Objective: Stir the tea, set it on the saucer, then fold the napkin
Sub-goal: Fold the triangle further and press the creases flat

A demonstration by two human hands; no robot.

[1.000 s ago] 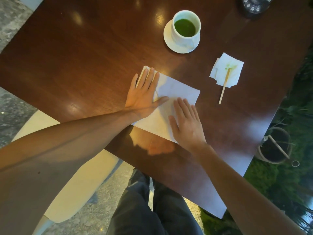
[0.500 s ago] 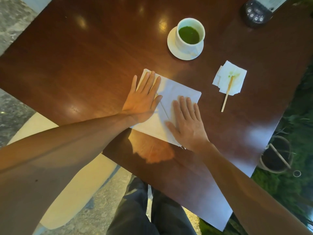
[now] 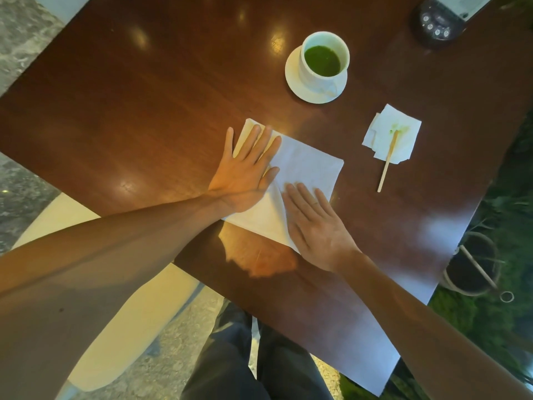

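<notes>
A white napkin (image 3: pixel 305 168) lies folded flat on the dark wooden table (image 3: pixel 144 96), near its front edge. My left hand (image 3: pixel 245 174) rests palm-down on the napkin's left part, fingers spread. My right hand (image 3: pixel 317 226) presses flat on its lower right part. Neither hand grips anything. A white cup of green tea (image 3: pixel 323 60) stands on a white saucer (image 3: pixel 297 85) at the back. To the right, a wooden stir stick (image 3: pixel 388 161) lies with its tip on a small crumpled napkin (image 3: pixel 392 134) stained green.
A dark device with buttons (image 3: pixel 435 24) sits at the table's far right corner. A cream seat (image 3: pixel 138 313) and my dark trousers (image 3: pixel 245 356) are below the table edge. A pot with a stick (image 3: pixel 473 269) stands on the ground at right.
Both hands stay flat on the napkin. The right hand has slid slightly down and right along it; the left thumb has drawn in toward the palm. The view shifted a little.
</notes>
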